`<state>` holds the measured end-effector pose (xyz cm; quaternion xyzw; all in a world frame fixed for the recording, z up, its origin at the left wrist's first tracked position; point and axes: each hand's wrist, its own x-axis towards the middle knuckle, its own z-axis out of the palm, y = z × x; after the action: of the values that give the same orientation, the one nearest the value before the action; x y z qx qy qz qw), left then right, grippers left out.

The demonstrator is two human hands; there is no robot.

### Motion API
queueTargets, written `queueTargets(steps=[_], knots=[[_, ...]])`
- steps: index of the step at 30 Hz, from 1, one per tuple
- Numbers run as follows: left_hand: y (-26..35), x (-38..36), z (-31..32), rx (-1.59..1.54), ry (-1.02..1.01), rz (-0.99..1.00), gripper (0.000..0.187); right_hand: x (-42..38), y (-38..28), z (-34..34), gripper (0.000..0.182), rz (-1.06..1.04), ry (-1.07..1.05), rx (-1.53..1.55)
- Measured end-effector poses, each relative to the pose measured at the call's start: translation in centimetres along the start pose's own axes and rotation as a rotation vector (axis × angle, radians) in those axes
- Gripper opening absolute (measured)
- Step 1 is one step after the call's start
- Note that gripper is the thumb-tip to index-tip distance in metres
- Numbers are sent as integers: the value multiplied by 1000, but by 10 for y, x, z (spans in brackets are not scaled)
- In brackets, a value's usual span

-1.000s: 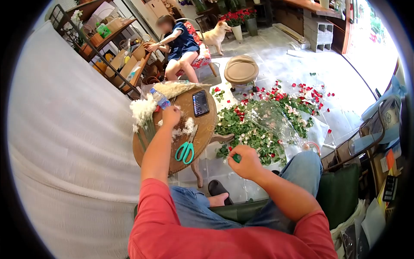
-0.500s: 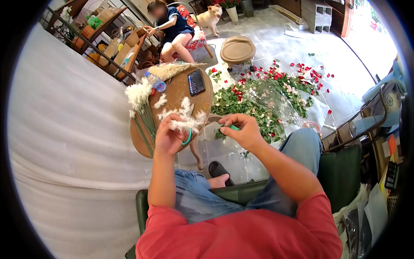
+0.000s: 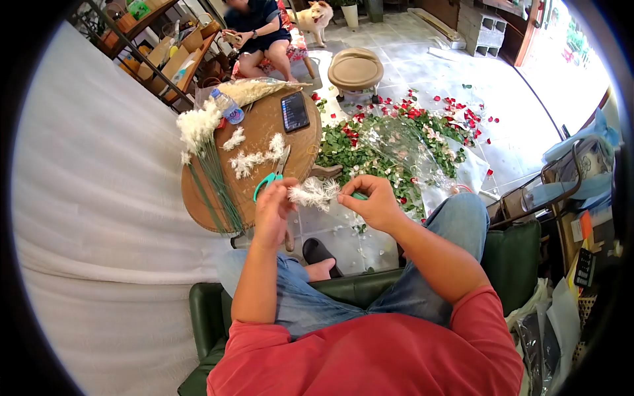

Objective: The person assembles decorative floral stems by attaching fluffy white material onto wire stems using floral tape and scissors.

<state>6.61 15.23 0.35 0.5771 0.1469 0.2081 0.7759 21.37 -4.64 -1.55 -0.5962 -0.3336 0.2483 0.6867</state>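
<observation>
My left hand (image 3: pixel 272 214) pinches one end of a fluffy white sprig (image 3: pixel 316 192) over the table's near edge. At the sprig's other end, the fingertips of my right hand (image 3: pixel 374 203) close around a small green piece (image 3: pixel 359 196) that looks like a roll of tape, mostly hidden by the fingers. Just beyond my left hand lie scissors (image 3: pixel 268 186) with teal handles on the round wooden table (image 3: pixel 271 125). More white fluffy pieces (image 3: pixel 254 158) rest near the blades. A bunch of white fluffy flowers (image 3: pixel 200 125) with long green stems lies on the left side.
A phone (image 3: pixel 294 111), a water bottle (image 3: pixel 228 107) and a wrapped pale bunch (image 3: pixel 254 89) are on the table. Leaves and red petals (image 3: pixel 350 148) litter the floor, near a stool (image 3: pixel 356 69). Farther back are a seated person (image 3: pixel 261 33) and a dog (image 3: pixel 314 20).
The view has shifted slightly. The white sprig, earlier by my left hand, now spans both hands. The scissors and the loose white pieces on the table show more fully.
</observation>
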Motion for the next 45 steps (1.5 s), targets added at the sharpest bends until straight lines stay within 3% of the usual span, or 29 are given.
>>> queueTargets(steps=[1,2,3,5,6,9,16,26,29,31,38,40,41,42,44,45], knots=[[2,0,1,354,207,168,25,-1,-3,1,11,16,16,-122],[9,-3,0,850,158,543,29,-3,-6,2,11,22,12,-122],[19,-8,8,850,164,537,29,-5,-8,3,11,-22,-26,-233],[26,-16,31,1074,-214,772,34,-6,-6,10,12,-66,-78,-347],[20,-19,38,1107,-260,795,38,-8,-3,14,12,-37,-114,-298],[-5,-17,26,989,-351,723,34,-9,10,17,12,26,-146,-180],[-17,-20,23,926,-275,719,19,-8,11,11,13,173,-169,114],[-16,-21,30,918,-224,735,19,-5,4,7,13,139,-158,32],[-9,-22,43,875,-102,779,25,-6,11,6,14,99,-172,-42],[-20,-21,36,903,-243,805,29,-7,8,6,13,177,-165,-12],[-29,-20,24,876,-210,776,25,-5,10,6,10,172,-149,1],[0,-17,12,994,-33,857,23,-5,11,6,10,168,-107,-4],[15,-18,-4,924,182,713,19,-4,10,5,10,159,-116,-7],[24,-8,-38,1022,469,769,15,-5,8,4,10,182,-109,-9],[52,-6,-102,809,889,506,15,-7,8,2,12,205,-108,-23],[53,-8,-146,1002,994,416,19,-8,11,3,12,199,-114,-25]])
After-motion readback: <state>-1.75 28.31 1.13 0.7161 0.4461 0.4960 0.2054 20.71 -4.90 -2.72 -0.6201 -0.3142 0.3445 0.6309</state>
